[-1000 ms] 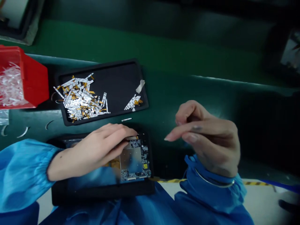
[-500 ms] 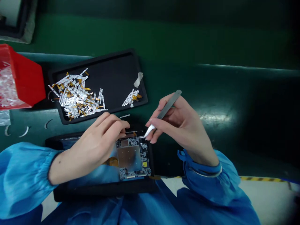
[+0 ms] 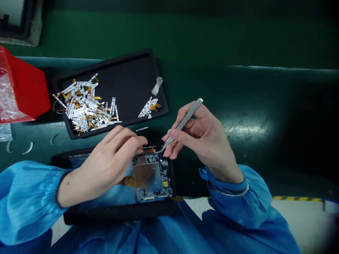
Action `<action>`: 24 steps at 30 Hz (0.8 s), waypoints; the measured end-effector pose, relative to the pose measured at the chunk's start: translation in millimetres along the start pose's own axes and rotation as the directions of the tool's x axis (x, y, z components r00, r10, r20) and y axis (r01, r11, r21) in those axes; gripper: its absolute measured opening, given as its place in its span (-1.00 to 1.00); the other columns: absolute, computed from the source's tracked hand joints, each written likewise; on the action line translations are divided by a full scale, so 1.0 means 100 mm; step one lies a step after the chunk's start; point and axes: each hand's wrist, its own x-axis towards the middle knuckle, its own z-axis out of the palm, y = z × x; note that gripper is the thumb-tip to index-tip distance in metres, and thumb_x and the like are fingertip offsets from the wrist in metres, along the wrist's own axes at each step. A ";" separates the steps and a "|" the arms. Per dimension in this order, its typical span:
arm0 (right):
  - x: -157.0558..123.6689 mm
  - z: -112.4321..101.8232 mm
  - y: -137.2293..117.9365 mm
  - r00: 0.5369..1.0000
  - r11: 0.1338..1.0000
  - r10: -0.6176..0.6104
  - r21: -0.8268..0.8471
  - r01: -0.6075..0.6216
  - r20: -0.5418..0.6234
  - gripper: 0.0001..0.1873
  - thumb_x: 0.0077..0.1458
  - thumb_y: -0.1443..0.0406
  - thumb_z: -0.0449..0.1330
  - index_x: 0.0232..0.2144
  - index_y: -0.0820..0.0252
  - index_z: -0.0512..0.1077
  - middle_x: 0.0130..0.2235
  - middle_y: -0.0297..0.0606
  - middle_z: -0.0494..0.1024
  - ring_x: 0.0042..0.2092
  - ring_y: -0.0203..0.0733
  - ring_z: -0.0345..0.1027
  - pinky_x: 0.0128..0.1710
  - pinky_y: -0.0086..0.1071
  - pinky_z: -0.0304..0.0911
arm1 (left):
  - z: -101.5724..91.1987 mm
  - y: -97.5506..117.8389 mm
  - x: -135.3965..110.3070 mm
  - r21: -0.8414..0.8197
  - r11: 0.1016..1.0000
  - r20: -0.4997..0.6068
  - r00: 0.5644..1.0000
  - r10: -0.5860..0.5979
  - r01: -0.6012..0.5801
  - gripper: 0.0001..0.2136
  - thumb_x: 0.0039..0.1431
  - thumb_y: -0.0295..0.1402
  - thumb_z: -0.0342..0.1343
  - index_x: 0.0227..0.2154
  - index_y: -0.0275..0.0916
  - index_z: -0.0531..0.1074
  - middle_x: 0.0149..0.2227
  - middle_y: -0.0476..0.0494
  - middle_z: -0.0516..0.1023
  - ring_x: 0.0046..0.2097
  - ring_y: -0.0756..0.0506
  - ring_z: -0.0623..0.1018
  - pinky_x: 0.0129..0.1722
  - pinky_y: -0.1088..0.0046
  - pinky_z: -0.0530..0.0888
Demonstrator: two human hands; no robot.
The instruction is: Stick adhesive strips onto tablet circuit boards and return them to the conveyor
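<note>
A pair of bent-tip tweezers (image 3: 183, 121) is pinched in my right hand (image 3: 205, 144), its tip at the upper edge of a circuit board (image 3: 164, 167). Close by that tip is a small orange flex strip (image 3: 153, 150). The board has a large metal plate (image 3: 147, 176) and lies in an opened flat device (image 3: 106, 197). My left hand (image 3: 108, 162) rests over the device with its fingers curled and bent down at the board's upper left edge. Its fingertips are partly hidden, and what they press or hold cannot be made out.
Beyond my hands, a black tray (image 3: 127, 72) holds a pile of white-and-orange flex strips (image 3: 87, 109) and a smaller cluster (image 3: 148, 107). A loose strip (image 3: 142, 129) lies before it. At left stands a red bin (image 3: 31, 88); curved scraps (image 3: 28, 148) lie below.
The tweezers have shifted slightly, their tip now nearer the orange flex strip at the board's upper edge. My left hand stays in nearly the same place.
</note>
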 end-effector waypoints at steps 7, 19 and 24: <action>-0.03 0.02 0.01 0.999 0.997 -0.030 -0.067 0.027 -0.043 -0.67 0.16 0.26 0.37 -0.27 0.06 0.24 -0.45 -0.47 0.60 -0.51 -0.25 0.58 -0.55 -0.46 0.52 | -0.06 0.00 0.05 -0.163 0.984 0.042 0.997 -0.060 0.066 -0.86 0.38 -0.43 0.09 -0.05 -0.31 0.34 -0.14 -0.11 0.47 -0.11 -0.07 0.47 -0.10 0.42 0.44; -0.02 -0.01 0.10 0.985 0.977 -0.172 -0.131 0.167 -0.028 -0.68 0.17 0.29 0.36 -0.27 0.06 0.23 -0.45 -0.55 0.60 -0.47 -0.25 0.60 -0.52 -0.44 0.59 | -0.09 0.01 0.15 -0.202 0.979 0.084 0.996 -0.014 0.031 -0.86 0.38 -0.37 0.10 -0.09 -0.30 0.32 -0.15 -0.11 0.39 -0.13 -0.05 0.46 -0.17 0.47 0.47; -0.10 0.06 0.07 0.963 0.940 -0.261 -0.242 0.240 -0.062 -0.70 0.17 0.38 0.35 -0.28 0.06 0.26 -0.47 -0.56 0.53 -0.43 -0.26 0.62 -0.48 -0.47 0.59 | -0.18 0.05 -0.13 0.011 0.987 0.094 0.982 0.161 -0.163 -0.71 0.38 -0.50 0.06 0.12 -0.43 0.37 0.09 -0.27 0.50 0.09 -0.20 0.49 0.03 0.25 0.45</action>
